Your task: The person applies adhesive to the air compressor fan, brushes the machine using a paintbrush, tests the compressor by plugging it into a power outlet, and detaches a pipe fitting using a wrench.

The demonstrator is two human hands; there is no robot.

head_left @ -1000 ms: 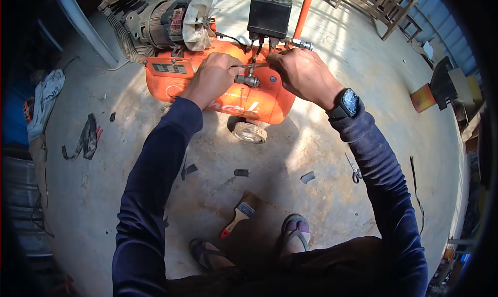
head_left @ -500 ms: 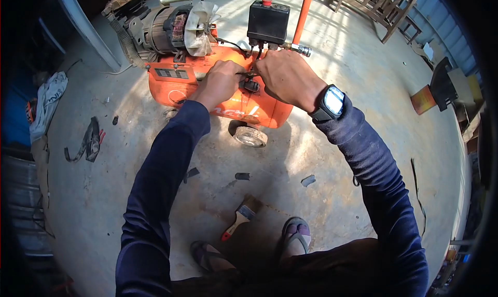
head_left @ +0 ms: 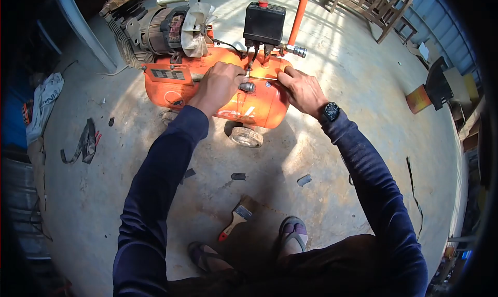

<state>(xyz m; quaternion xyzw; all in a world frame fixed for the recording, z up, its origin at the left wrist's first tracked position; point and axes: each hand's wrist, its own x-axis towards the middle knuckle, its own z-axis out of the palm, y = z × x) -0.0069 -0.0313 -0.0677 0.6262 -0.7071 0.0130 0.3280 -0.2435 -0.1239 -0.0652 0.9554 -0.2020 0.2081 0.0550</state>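
An orange air compressor tank [head_left: 207,92] stands on the floor in front of me. My left hand [head_left: 222,84] is closed above its front side, with the fingertips at the left end of a thin metal wrench [head_left: 264,79]. Close below those fingertips, a dark round fitting [head_left: 248,87] sticks out from the tank. My right hand [head_left: 305,92] pinches the wrench's other end near the tank's right end. Part of the wrench's left end is hidden by my left fingers. Above stands the black pressure switch box [head_left: 264,23] with a red knob.
A motor [head_left: 163,30] with a pale fan [head_left: 197,30] sits on the tank's left. A paintbrush [head_left: 237,219] lies by my feet, with several dark scraps beyond it. Left is a dark strap-like bundle [head_left: 88,141]; wooden furniture [head_left: 373,6] stands at the back right.
My right hand has moved right, away from my left hand, and its wrist has turned. The wrench's bar now shows between the hands. My left hand has stayed nearly in place.
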